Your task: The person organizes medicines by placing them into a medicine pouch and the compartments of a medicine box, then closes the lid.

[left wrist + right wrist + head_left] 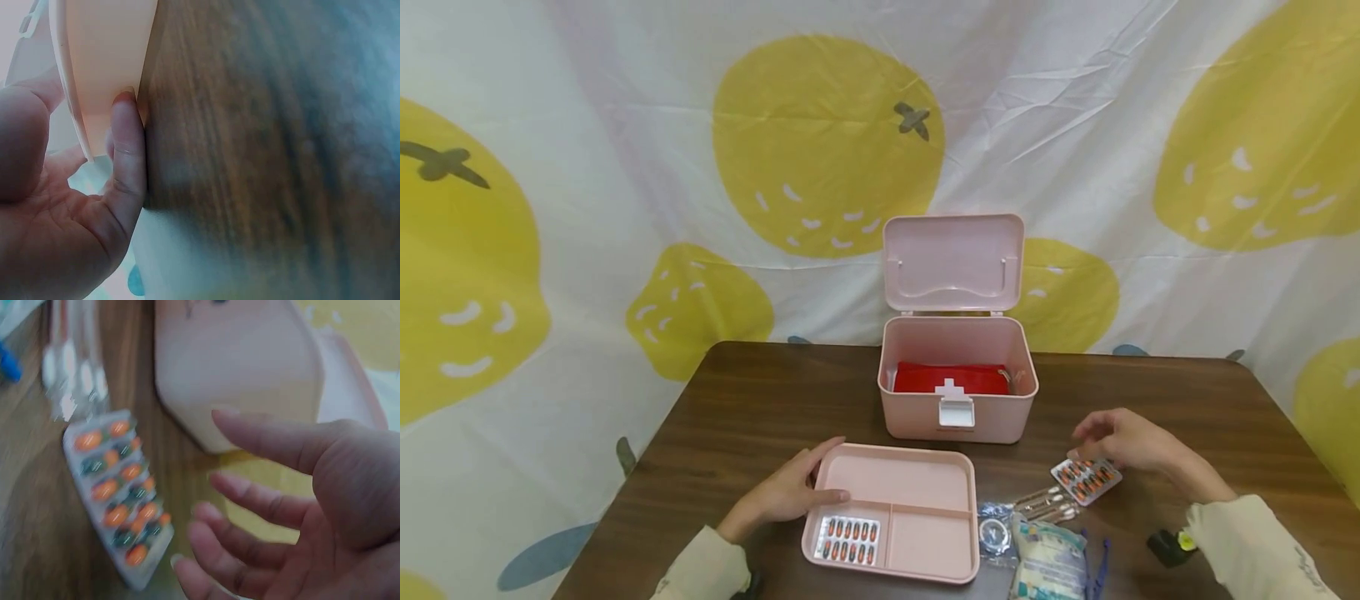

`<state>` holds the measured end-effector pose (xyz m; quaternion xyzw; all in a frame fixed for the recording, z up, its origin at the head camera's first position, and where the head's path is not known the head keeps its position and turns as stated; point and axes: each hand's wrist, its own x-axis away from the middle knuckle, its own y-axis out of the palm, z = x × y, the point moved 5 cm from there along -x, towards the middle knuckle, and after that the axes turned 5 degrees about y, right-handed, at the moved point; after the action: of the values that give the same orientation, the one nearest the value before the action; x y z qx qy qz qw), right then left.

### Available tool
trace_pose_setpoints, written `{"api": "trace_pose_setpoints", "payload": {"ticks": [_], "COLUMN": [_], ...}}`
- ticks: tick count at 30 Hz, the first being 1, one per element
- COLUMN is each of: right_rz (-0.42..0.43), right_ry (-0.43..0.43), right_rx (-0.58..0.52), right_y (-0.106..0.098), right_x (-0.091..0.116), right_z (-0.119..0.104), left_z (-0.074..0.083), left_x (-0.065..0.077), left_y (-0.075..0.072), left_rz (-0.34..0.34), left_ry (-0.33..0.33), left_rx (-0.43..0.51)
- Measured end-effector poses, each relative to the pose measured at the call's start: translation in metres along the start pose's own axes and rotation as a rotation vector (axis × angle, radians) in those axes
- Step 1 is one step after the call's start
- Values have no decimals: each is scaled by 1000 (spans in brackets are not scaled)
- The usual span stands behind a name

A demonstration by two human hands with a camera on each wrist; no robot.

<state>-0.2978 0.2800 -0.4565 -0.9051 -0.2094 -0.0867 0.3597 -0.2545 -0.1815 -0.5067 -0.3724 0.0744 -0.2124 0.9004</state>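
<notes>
A shallow pink divided tray (931, 546) rests on the table, with one blister pack of capsules (848, 540) in its front left compartment. My left hand (786, 487) grips the tray's left side. The thumb lies over the rim, and in the left wrist view a finger presses the tray's outer wall (103, 62). A second blister pack (115, 487) of orange and dark green capsules lies on the table at the right. My right hand (1123, 437) hovers beside that pack, fingers apart and loosely bent, with nothing between them.
Behind the tray stands an open pink first-aid box (917, 417) with a red pouch (917, 377) inside. Right of the tray lie cotton swabs (1045, 505), a bagged white roll (995, 536), a soft printed packet (1048, 558), blue-purple tweezers (1101, 571) and a small black item (1167, 548).
</notes>
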Motion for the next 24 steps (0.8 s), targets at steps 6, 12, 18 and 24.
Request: {"api": "trace_pose_setpoints", "payload": {"ticks": [6, 12, 18, 24], "right_rz": [103, 135, 176, 174], "right_ry": [99, 144, 106, 105], "right_rx": [100, 143, 207, 201], "right_y": [-8, -5, 0, 3], "right_x": [-4, -6, -9, -10], "right_z": [22, 30, 29, 30], "left_z": [0, 1, 2, 1], "left_x": [0, 0, 1, 1], "left_y": [0, -1, 0, -1], "left_rz": [1, 3, 0, -4], "left_ry": [-3, -15, -14, -24], "left_rx": [2, 9, 15, 3]}}
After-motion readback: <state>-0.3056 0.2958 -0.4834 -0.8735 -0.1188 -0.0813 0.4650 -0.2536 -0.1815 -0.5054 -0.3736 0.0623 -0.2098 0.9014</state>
